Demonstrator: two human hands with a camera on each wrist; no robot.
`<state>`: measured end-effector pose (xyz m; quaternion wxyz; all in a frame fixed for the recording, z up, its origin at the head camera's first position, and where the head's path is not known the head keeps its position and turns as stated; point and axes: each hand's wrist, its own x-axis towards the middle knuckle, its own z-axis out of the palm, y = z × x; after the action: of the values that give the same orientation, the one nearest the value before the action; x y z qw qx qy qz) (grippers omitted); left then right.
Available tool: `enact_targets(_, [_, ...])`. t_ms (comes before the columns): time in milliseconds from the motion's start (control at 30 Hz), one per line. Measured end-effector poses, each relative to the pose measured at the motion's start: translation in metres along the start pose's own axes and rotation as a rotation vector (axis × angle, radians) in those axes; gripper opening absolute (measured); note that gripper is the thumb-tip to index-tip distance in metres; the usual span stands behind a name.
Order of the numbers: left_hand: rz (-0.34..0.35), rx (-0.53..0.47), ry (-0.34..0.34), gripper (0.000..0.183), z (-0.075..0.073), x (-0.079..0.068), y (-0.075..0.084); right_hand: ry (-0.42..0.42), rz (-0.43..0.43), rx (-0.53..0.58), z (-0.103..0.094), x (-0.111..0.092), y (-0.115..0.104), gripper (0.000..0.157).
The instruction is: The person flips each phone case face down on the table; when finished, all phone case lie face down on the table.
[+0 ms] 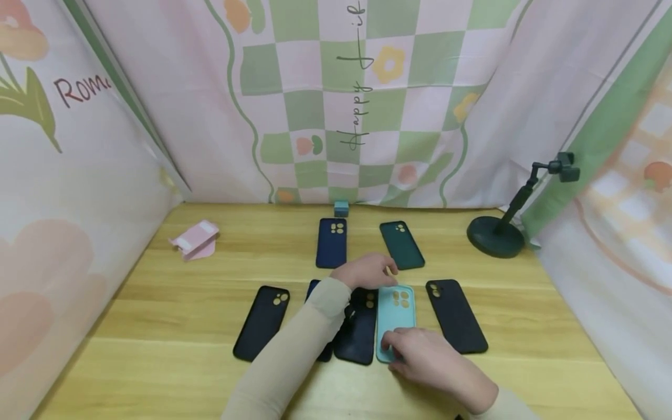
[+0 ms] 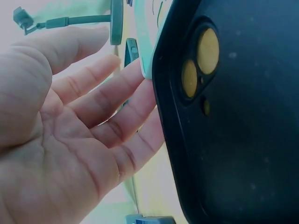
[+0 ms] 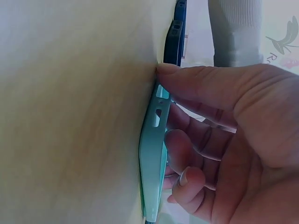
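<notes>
A turquoise phone case [image 1: 389, 321] lies on the table between both hands. My left hand [image 1: 364, 272] reaches across to its far edge; in the left wrist view the fingers [image 2: 105, 105] are loosely extended, tips by the turquoise corner [image 2: 145, 51]. At the near end, my right hand [image 1: 430, 359] holds the case, thumb [image 3: 201, 84] at the edge and fingers bent over its face. Left of it lies a black case [image 1: 357, 335], partly under the left sleeve [image 1: 299, 344]. Beneath that sleeve, a navy case [image 1: 326, 353] is mostly hidden.
Another black case [image 1: 261, 324] lies at left and one [image 1: 458, 318] at right. Behind are a navy case [image 1: 331, 249] and a dark green case [image 1: 403, 246]. A small blue block [image 1: 341, 209], a pink folded piece [image 1: 195, 239] and a black stand [image 1: 496, 236] sit farther back.
</notes>
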<state>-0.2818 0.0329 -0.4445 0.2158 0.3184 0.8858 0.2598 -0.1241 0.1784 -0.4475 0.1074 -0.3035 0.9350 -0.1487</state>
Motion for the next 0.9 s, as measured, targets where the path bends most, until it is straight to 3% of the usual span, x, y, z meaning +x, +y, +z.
enact_targets(200, [-0.004,-0.020,0.004,0.030,-0.006,-0.004,-0.001,0.065,-0.032,-0.034,-0.004,-0.004,0.000,0.019])
enact_targets(333, [0.002,-0.062,0.043,0.028,-0.013,-0.009,-0.001,0.145,-0.055,-0.037,-0.008,-0.009,-0.001,0.021])
enact_targets(533, [0.092,-0.119,0.088,0.029,-0.023,-0.013,0.002,0.337,-0.133,-0.045,-0.010,-0.017,-0.001,0.033])
enact_targets(667, [0.096,-0.208,0.105,0.036,-0.027,-0.014,0.002,0.467,-0.225,-0.024,-0.012,-0.019,0.003,0.044])
enact_targets(800, [0.118,-0.249,0.130,0.029,-0.028,-0.014,0.001,0.556,-0.298,0.016,-0.013,-0.020,0.007,0.053])
enact_targets(900, [0.137,-0.279,0.142,0.024,-0.027,-0.013,0.000,0.598,-0.307,0.026,-0.014,-0.023,0.011,0.051])
